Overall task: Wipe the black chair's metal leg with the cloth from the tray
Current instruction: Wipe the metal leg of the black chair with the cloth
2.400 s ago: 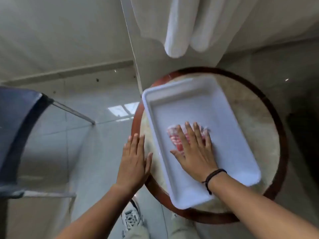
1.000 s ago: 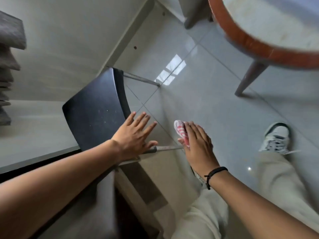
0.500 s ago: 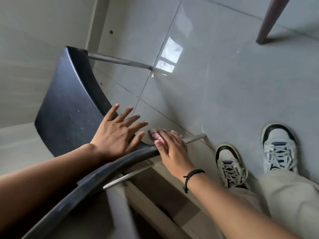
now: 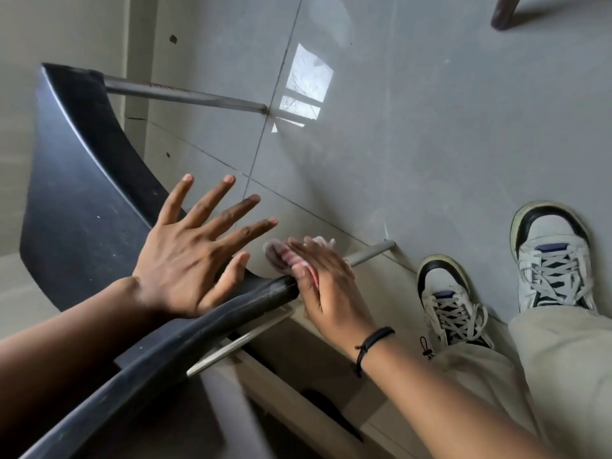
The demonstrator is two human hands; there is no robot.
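The black chair (image 4: 82,200) fills the left of the head view, its seat curving toward me. One metal leg (image 4: 372,251) runs from the seat's near corner to the floor. My right hand (image 4: 326,286) presses a pink and white cloth (image 4: 276,255) against that leg, just past the seat's edge. The cloth is mostly hidden under my fingers. My left hand (image 4: 195,256) lies flat on the seat's front edge, fingers spread, holding nothing. A second metal leg (image 4: 185,94) reaches the floor farther back.
Grey glossy floor tiles (image 4: 430,127) spread to the right. My two sneakers (image 4: 447,303) stand close beside the near leg's foot. A dark table leg (image 4: 505,13) shows at the top right. A pale wall (image 4: 66,24) stands behind the chair.
I have turned from the tray on the round table down to the chair. My right hand carried the cloth onto the near metal leg. My left hand settled on the seat.
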